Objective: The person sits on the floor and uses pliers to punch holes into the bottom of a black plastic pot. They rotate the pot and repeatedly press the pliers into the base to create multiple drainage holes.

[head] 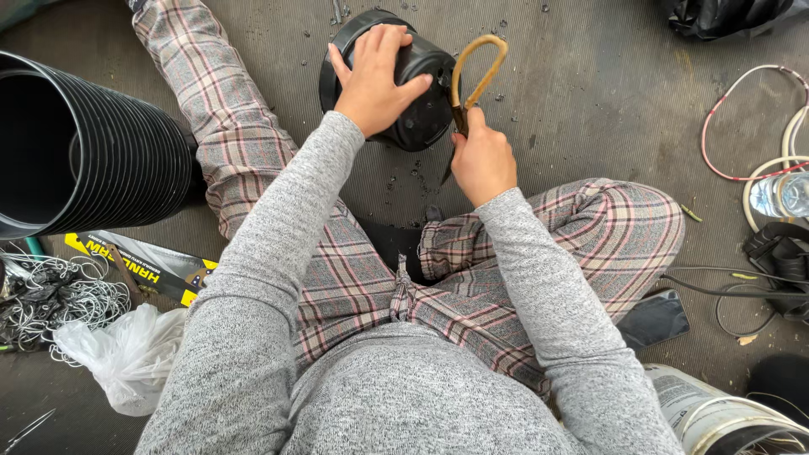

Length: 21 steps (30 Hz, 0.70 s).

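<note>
A big stack of black pots [93, 156] lies on its side at the left. Below it sits a yellow and black card pack [143, 265], a tangle of thin wire [55, 295] and a clear plastic bag [126, 354]. On the right are looped cords [758, 135], a water bottle [779, 195] and a dark phone [653, 318]. A black bag [725, 17] sits in the top corner. A white bucket [716, 417] stands at the bottom right.

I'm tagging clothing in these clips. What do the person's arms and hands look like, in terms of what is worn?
Both arms are covered to the wrist by long sleeves of a heathered grey knit top, close-fitting, with no visible markings. The left hand and right hand are bare: no gloves, and no rings, watch or bands show from this view.
</note>
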Each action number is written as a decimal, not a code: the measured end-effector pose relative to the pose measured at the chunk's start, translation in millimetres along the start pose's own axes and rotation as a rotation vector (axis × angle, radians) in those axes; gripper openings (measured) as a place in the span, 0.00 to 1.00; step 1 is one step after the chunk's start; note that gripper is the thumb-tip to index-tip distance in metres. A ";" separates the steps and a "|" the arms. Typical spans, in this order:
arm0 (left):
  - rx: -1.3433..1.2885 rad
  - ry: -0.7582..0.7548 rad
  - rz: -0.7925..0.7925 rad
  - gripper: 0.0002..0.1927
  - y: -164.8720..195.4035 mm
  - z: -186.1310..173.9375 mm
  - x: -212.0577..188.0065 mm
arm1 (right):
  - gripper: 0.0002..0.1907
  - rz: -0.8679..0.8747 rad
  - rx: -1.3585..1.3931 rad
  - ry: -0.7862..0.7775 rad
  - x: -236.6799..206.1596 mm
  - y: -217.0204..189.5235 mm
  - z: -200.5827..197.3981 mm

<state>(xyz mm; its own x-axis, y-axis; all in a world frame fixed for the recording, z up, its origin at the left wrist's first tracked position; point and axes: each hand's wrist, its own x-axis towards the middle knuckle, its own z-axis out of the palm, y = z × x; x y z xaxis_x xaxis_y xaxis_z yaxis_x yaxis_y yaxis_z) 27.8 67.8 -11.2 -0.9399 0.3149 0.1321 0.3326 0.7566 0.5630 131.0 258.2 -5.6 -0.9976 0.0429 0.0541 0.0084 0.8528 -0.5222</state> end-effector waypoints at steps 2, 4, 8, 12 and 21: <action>-0.033 0.037 0.013 0.28 -4.4 -6.0 8.1 | 0.14 0.003 -0.097 0.002 2.2 2.4 -4.2; -0.046 0.123 0.037 0.26 -6.7 -10.9 15.2 | 0.14 -0.009 -0.142 0.029 2.2 2.5 -9.8; -0.133 0.129 -0.086 0.25 -8.4 -20.9 36.3 | 0.13 0.066 -0.049 0.061 3.8 5.6 -31.8; -0.205 0.102 -0.176 0.26 -8.7 -27.7 52.2 | 0.14 0.134 0.135 -0.047 3.5 10.3 -53.7; -0.225 0.133 -0.148 0.28 -5.7 -21.3 52.8 | 0.15 0.138 0.057 -0.112 5.3 3.4 -52.3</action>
<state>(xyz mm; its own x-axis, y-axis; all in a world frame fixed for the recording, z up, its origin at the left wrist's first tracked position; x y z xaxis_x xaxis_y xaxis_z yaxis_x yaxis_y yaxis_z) -25.3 67.9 10.0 -0.9837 0.1215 0.1328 0.1799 0.6380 0.7487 129.3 288.6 37.4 -0.9887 0.0967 -0.1146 0.1450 0.8115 -0.5660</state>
